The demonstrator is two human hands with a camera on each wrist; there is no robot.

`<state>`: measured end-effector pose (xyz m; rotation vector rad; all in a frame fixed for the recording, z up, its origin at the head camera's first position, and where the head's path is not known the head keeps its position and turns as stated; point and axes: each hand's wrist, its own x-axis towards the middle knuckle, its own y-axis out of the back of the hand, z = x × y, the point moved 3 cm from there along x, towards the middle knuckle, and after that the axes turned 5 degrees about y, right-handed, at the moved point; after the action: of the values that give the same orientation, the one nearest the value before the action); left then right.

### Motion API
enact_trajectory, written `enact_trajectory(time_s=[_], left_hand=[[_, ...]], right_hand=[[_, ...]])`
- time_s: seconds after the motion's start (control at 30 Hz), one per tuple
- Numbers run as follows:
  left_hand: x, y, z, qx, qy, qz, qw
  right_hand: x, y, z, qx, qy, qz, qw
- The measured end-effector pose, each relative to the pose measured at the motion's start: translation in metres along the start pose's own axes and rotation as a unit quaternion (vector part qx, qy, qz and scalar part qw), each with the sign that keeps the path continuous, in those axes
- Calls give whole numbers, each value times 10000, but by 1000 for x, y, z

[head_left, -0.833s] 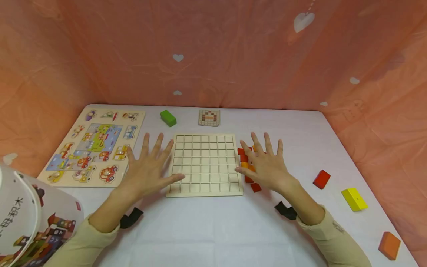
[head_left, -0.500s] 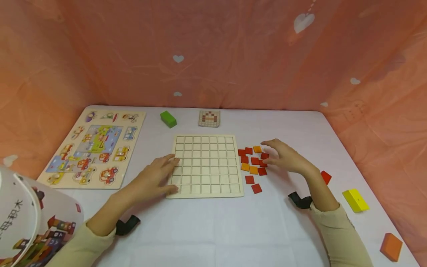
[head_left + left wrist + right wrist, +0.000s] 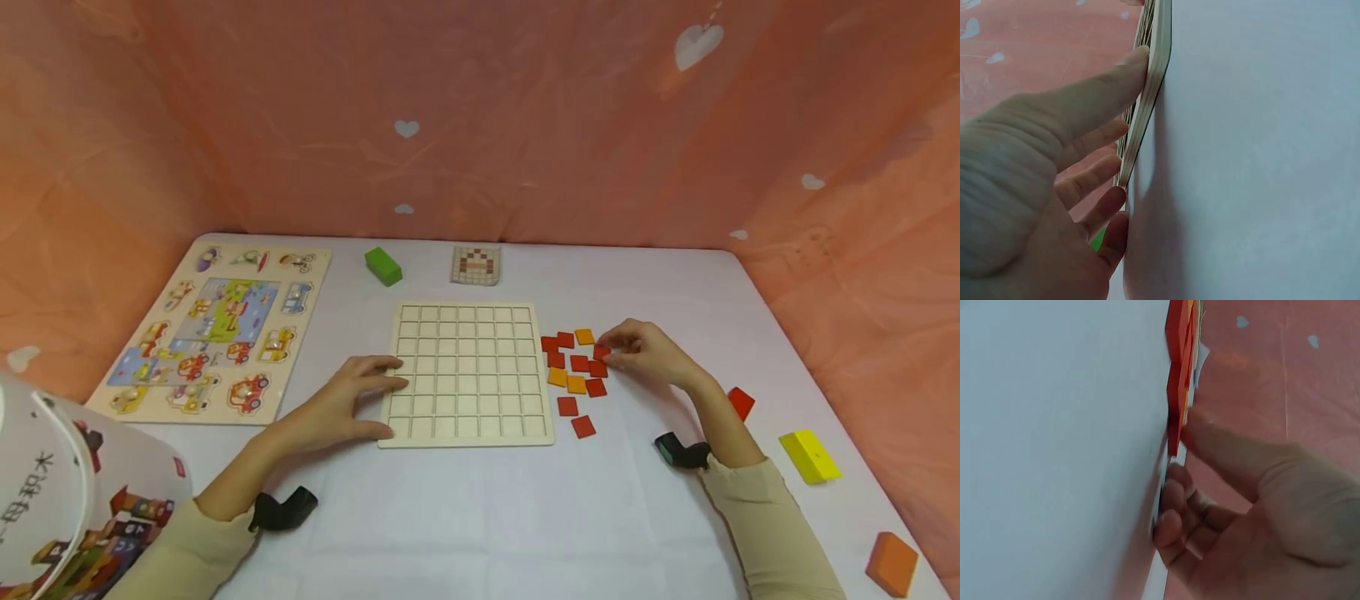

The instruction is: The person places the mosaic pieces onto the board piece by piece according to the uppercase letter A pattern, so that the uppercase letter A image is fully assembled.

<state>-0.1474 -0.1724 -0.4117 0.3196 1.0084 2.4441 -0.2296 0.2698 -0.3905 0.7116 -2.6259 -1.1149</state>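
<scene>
A pale wooden grid board (image 3: 467, 373) lies flat before me, its squares bare where visible. My left hand (image 3: 341, 404) rests at its left edge, fingers spread and slightly bent; the left wrist view shows the thumb (image 3: 1104, 94) touching the board's edge (image 3: 1150, 94). To the right of the board lie several red and orange square tiles (image 3: 576, 384). My right hand (image 3: 651, 354) is at their right side, thumb and forefinger pinching a red tile (image 3: 602, 352). Seen from the right wrist, the thumb (image 3: 1222, 447) is against red tiles (image 3: 1177, 394), the other fingers curled.
A vehicle picture puzzle (image 3: 225, 333) lies at the left, behind a printed bucket (image 3: 112, 492). Toward the back are a green block (image 3: 384, 267) and a small pattern card (image 3: 476, 266). Red (image 3: 741, 404), yellow (image 3: 810, 457) and orange (image 3: 892, 564) blocks lie at the right.
Both hands have come down from above the table. The left has settled on the board's left edge; the right has moved to the tiles' right side and closed its fingertips on a red tile.
</scene>
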Motion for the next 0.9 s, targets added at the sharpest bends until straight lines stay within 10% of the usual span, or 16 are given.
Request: enact_trajectory(time_s=[0.53, 0.9], left_hand=[[3, -1, 1, 47, 48, -53, 10000], [1, -1, 1, 20, 7, -14, 10000]], right_hand=[[9, 1, -11, 394, 109, 193, 9990], [115, -39, -75, 1229, 747, -540, 9881]])
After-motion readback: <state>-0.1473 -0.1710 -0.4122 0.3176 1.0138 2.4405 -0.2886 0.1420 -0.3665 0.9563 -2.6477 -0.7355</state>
